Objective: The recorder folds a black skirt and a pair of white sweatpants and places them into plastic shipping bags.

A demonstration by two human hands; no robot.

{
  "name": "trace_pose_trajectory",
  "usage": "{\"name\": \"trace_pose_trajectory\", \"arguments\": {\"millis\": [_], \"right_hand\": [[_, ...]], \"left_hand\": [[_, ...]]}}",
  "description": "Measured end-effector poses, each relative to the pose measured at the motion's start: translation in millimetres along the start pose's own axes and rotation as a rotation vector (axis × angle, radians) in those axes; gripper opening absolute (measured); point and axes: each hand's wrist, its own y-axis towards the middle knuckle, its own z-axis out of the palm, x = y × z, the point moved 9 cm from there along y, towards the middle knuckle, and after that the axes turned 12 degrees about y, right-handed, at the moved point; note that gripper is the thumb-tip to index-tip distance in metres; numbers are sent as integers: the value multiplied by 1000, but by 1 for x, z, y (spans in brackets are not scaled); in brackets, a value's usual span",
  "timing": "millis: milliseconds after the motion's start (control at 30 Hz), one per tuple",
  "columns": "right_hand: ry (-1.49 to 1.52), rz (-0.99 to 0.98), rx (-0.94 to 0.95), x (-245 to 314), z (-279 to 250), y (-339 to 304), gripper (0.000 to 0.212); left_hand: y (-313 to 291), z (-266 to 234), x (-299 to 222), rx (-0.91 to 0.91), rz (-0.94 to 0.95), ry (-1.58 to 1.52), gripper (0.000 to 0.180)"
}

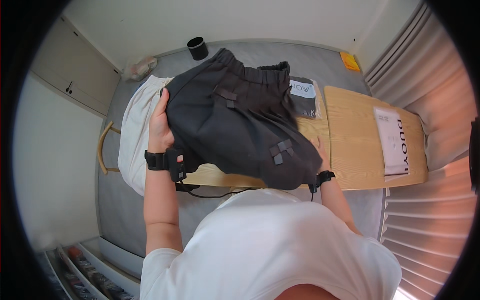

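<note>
Slanting dark garment (225, 117), waistband (254, 74) pointing away

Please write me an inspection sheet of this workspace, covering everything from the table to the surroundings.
Surface: light wooden table, partly hidden by the garment.
Job's things: dark elastic-waist garment with strap details, held up over the table.
Clutter: clear-bagged dark item and white package on the table; white cloth at its left end.
Hands: left hand grips the garment's left edge; right hand is at its lower right, grip partly hidden.
Cables: black cable from the left wrist device; short cable below the right wristband.
Surroundings: black bin and yellow packet on the floor; curtain right; cabinet left.
</note>
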Motion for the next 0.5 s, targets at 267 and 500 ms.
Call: {"name": "trace_pose_trajectory", "arguments": {"millis": [267,500], "right_hand": [[-395,196,-5,-52,-33,27,45],[-211,193,386,23,126,-29,44]], "left_hand": [[26,-91,121,-222,-284,209,40],[18,-29,188,-206,-146,705,41]]}}
